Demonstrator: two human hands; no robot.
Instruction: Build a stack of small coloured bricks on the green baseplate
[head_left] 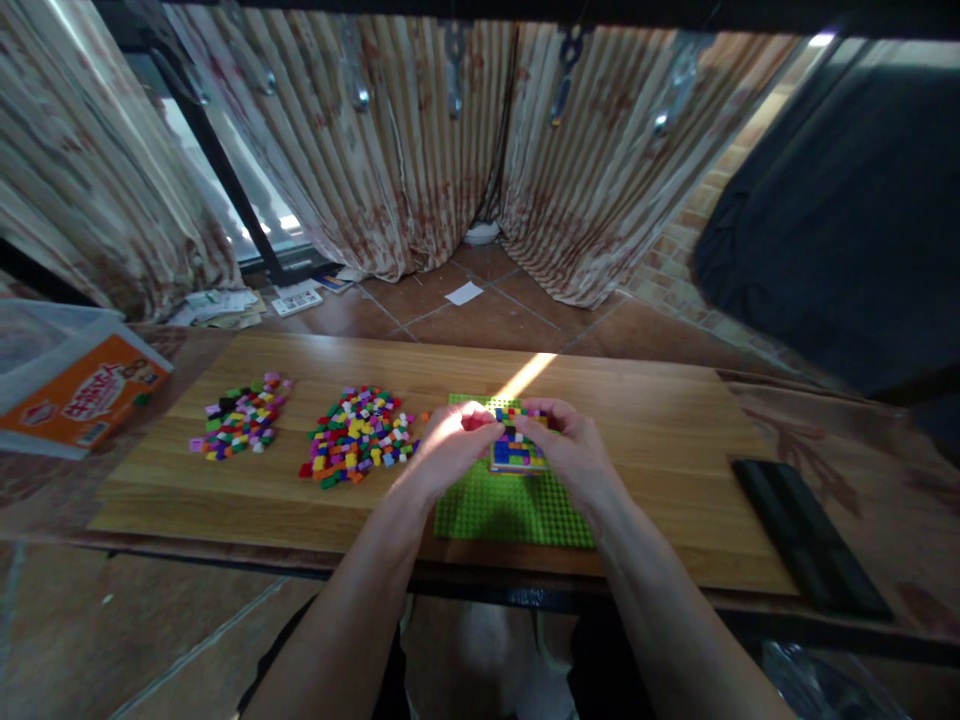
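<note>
A bright green studded baseplate (510,510) lies on the wooden board near its front edge. On its far half stands a small block of mixed-colour bricks (517,452). My left hand (454,450) and my right hand (566,450) meet over this block, fingers curled and pinched together at its top. What the fingertips hold is too small to make out. Two heaps of loose coloured bricks lie to the left: a nearer one (360,435) beside my left hand and a farther one (241,415).
The wooden board (675,480) rests on a patterned cloth. An orange box (82,395) under a clear plastic lid sits at the far left. A black flat case (806,535) lies at the right. Curtains hang behind, with papers on the tiled floor.
</note>
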